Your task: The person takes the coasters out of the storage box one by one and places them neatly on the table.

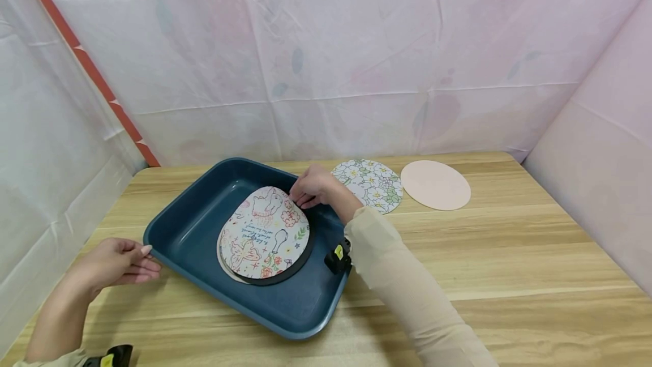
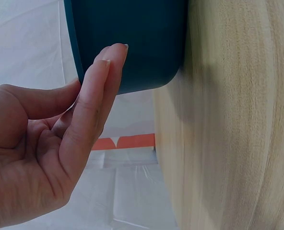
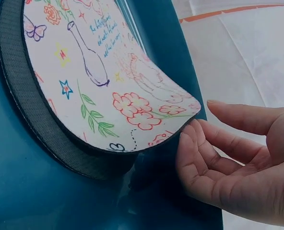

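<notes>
A deep blue rectangular tray [image 1: 193, 248] stands turned at an angle on the table. My left hand [image 1: 117, 265] grips its left corner, thumb at the rim and fingers against the outer wall [image 2: 132, 28]. Inside the tray lie round mats in a loose stack. On top is a white mat [image 1: 265, 231] with coloured line drawings and blue writing. My right hand [image 1: 317, 186] holds that mat's far right edge, which bends up over the fingertips [image 3: 187, 143]; the thumb is close above it. A dark grey underside or mat [image 3: 22, 96] and a pale edge [image 1: 224, 262] show beneath.
Behind the right forearm, a flower-patterned round mat [image 1: 374, 186] lies on the wooden table [image 1: 489, 276]. To its right is a plain beige round mat [image 1: 435, 184]. Pale cloth walls [image 1: 346, 61] surround the table's back and sides.
</notes>
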Action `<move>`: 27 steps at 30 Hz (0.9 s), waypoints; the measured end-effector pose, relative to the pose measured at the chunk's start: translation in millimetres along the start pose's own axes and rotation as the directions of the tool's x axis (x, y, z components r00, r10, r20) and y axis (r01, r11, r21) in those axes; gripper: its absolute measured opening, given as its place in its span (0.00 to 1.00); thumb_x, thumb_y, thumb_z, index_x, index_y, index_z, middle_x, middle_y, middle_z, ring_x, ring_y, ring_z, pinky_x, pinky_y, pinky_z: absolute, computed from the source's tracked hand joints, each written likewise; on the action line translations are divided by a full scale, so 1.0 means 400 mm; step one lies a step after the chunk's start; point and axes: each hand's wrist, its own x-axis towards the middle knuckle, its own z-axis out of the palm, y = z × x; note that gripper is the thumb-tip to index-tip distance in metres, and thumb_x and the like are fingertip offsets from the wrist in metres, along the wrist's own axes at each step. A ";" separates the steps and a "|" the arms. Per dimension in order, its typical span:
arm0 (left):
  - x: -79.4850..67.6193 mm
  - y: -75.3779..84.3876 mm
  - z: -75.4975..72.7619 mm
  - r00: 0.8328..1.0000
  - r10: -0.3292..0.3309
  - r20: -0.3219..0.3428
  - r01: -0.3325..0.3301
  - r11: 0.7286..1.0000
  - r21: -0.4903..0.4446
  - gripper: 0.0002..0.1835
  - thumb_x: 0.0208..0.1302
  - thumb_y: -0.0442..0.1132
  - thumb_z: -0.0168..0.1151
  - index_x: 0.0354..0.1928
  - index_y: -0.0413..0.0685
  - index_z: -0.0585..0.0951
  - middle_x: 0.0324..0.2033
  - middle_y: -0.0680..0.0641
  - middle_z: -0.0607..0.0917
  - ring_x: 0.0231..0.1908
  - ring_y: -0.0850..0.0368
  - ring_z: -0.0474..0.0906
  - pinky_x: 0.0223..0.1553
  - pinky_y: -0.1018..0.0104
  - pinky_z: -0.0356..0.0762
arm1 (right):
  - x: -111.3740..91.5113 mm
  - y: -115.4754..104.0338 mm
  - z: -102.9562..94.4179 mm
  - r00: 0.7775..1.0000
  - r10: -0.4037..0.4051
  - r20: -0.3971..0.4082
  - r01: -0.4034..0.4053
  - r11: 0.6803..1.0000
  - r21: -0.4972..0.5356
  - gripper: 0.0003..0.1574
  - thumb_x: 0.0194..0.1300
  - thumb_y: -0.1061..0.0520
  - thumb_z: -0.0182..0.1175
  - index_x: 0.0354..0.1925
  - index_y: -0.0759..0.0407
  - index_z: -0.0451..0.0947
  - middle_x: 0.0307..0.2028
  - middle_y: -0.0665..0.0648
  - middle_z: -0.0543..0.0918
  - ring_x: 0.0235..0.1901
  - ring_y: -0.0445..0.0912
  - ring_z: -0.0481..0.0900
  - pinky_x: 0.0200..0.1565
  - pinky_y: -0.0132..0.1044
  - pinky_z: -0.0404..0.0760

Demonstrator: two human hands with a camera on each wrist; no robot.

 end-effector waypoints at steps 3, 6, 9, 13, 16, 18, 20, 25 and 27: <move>0.000 0.000 0.000 1.000 -0.004 -0.002 0.004 1.000 0.000 0.16 0.72 0.31 0.34 0.41 0.19 0.68 0.30 0.39 0.83 0.31 0.52 0.82 0.36 0.60 0.82 | 0.004 0.004 0.004 1.000 -0.012 0.003 0.012 1.000 -0.026 0.04 0.55 0.69 0.61 0.32 0.70 0.81 0.26 0.58 0.80 0.23 0.48 0.75 0.34 0.40 0.82; 0.000 0.000 0.000 1.000 -0.006 -0.001 0.006 1.000 -0.003 0.16 0.72 0.31 0.34 0.41 0.19 0.68 0.30 0.39 0.83 0.31 0.51 0.82 0.36 0.60 0.82 | 0.008 0.007 0.008 1.000 -0.021 0.006 0.021 0.998 -0.063 0.03 0.56 0.69 0.60 0.30 0.68 0.81 0.25 0.57 0.80 0.22 0.48 0.74 0.31 0.38 0.81; 0.000 0.000 0.000 1.000 -0.005 0.000 0.005 1.000 -0.006 0.16 0.72 0.31 0.34 0.41 0.19 0.68 0.30 0.39 0.83 0.31 0.51 0.82 0.36 0.60 0.82 | 0.011 0.009 0.010 1.000 -0.026 0.006 0.027 0.996 -0.090 0.03 0.57 0.70 0.60 0.30 0.67 0.81 0.24 0.57 0.80 0.21 0.47 0.73 0.28 0.36 0.81; -0.001 0.001 0.000 1.000 -0.006 0.000 0.006 1.000 -0.005 0.16 0.72 0.31 0.34 0.41 0.20 0.69 0.30 0.39 0.83 0.31 0.51 0.82 0.36 0.60 0.82 | 0.010 0.009 0.012 1.000 -0.029 0.004 0.029 0.993 -0.111 0.04 0.56 0.70 0.59 0.30 0.66 0.81 0.24 0.56 0.80 0.22 0.47 0.73 0.29 0.37 0.81; -0.001 0.001 0.000 1.000 -0.007 -0.001 0.007 1.000 -0.001 0.16 0.72 0.31 0.34 0.40 0.20 0.69 0.30 0.39 0.83 0.31 0.51 0.82 0.36 0.60 0.82 | 0.008 0.008 0.012 1.000 -0.031 0.004 0.031 0.993 -0.114 0.04 0.57 0.70 0.59 0.29 0.66 0.81 0.25 0.57 0.80 0.22 0.48 0.74 0.30 0.39 0.82; -0.001 0.001 0.000 1.000 -0.009 -0.001 0.009 1.000 -0.001 0.16 0.72 0.31 0.34 0.40 0.20 0.69 0.30 0.40 0.83 0.31 0.51 0.82 0.36 0.60 0.82 | 0.006 0.006 0.012 0.999 -0.033 0.006 0.033 0.993 -0.109 0.04 0.58 0.70 0.58 0.29 0.66 0.80 0.25 0.57 0.80 0.22 0.49 0.74 0.31 0.40 0.82; -0.001 0.001 0.000 1.000 -0.009 0.000 0.009 1.000 -0.002 0.16 0.72 0.31 0.34 0.40 0.20 0.69 0.30 0.40 0.83 0.31 0.51 0.82 0.36 0.60 0.82 | 0.002 0.003 0.012 0.999 -0.038 0.010 0.038 0.994 -0.100 0.05 0.58 0.70 0.57 0.29 0.66 0.79 0.25 0.58 0.80 0.22 0.49 0.75 0.31 0.41 0.83; -0.001 0.001 -0.001 1.000 -0.007 0.005 0.007 1.000 -0.008 0.17 0.72 0.31 0.34 0.41 0.20 0.69 0.30 0.40 0.83 0.31 0.52 0.82 0.36 0.61 0.81 | -0.006 -0.011 0.006 0.997 -0.060 0.039 0.063 0.994 -0.091 0.05 0.60 0.70 0.55 0.30 0.67 0.78 0.25 0.59 0.79 0.21 0.49 0.75 0.31 0.42 0.83; 0.000 0.001 -0.001 1.000 -0.004 0.006 0.004 1.000 -0.009 0.17 0.72 0.31 0.34 0.41 0.20 0.69 0.30 0.40 0.83 0.31 0.52 0.82 0.36 0.61 0.81 | -0.008 -0.015 0.003 0.996 -0.066 0.055 0.071 0.993 -0.089 0.05 0.60 0.70 0.55 0.30 0.67 0.78 0.25 0.59 0.79 0.21 0.49 0.75 0.30 0.41 0.83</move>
